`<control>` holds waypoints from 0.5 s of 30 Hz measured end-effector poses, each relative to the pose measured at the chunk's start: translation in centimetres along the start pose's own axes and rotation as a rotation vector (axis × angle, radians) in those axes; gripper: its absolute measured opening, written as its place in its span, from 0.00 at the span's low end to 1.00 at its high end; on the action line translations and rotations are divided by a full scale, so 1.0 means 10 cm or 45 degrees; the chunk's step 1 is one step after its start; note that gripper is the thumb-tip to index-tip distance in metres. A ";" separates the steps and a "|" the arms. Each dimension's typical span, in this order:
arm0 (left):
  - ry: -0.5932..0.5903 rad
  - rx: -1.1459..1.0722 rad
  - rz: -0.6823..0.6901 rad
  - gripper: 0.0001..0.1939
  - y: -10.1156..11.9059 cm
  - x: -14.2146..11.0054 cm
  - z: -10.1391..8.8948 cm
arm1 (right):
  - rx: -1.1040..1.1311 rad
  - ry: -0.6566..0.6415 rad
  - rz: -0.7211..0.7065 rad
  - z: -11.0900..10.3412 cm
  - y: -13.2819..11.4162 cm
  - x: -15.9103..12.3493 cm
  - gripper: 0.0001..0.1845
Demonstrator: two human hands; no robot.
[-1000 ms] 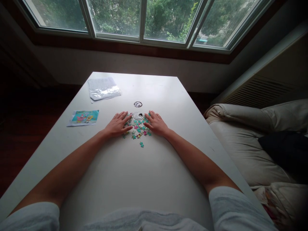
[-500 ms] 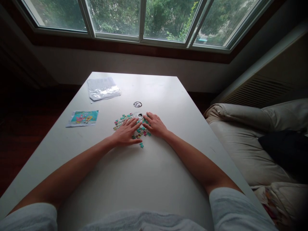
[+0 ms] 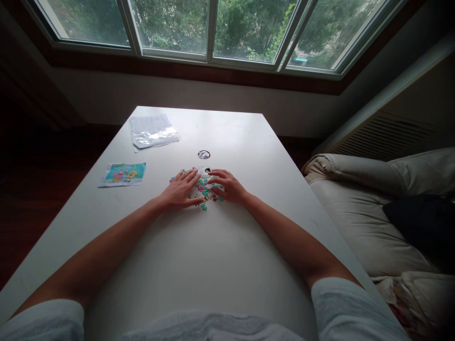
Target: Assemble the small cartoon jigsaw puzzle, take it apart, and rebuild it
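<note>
A pile of small jigsaw puzzle pieces [image 3: 205, 189], mostly teal with some pink and yellow, lies on the white table [image 3: 199, 265]. My left hand [image 3: 180, 190] rests palm down over the pile's left side, fingers outstretched and thumb pointing right. On the right side of the pile, my right hand [image 3: 228, 186] has its fingers apart and slightly bent, with nothing visibly held. Between the fingertips of both hands is a round silver disc [image 3: 204, 171] with a dark hole. Pieces under my palms are hidden.
A cartoon picture sheet [image 3: 125, 174] lies on the table's left side. Farther back are papers in a clear plastic sleeve [image 3: 154, 131]. Beyond the disc sits another round inset [image 3: 204, 155]. A beige sofa [image 3: 348, 203] stands along the right side, and windows [image 3: 170, 28] face me.
My left hand has shifted slightly left and back toward me, uncovering more pieces. My right hand's fingers have bent more. A stray teal piece at the near edge now lies closer to the pile.
</note>
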State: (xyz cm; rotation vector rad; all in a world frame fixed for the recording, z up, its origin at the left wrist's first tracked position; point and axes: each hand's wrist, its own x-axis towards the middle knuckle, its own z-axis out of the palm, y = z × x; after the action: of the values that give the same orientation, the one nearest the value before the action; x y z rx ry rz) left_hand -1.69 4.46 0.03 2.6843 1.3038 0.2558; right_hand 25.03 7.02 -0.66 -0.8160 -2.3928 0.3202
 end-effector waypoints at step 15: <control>0.271 -0.025 -0.147 0.30 -0.23 0.03 -0.04 | -0.109 -0.274 -0.147 0.05 -0.31 0.05 0.09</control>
State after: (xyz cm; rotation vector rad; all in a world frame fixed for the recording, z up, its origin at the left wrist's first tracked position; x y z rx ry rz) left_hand -3.35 6.13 -0.05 2.6117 1.4989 0.5495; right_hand 22.91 4.95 0.38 -0.7082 -2.6586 0.2721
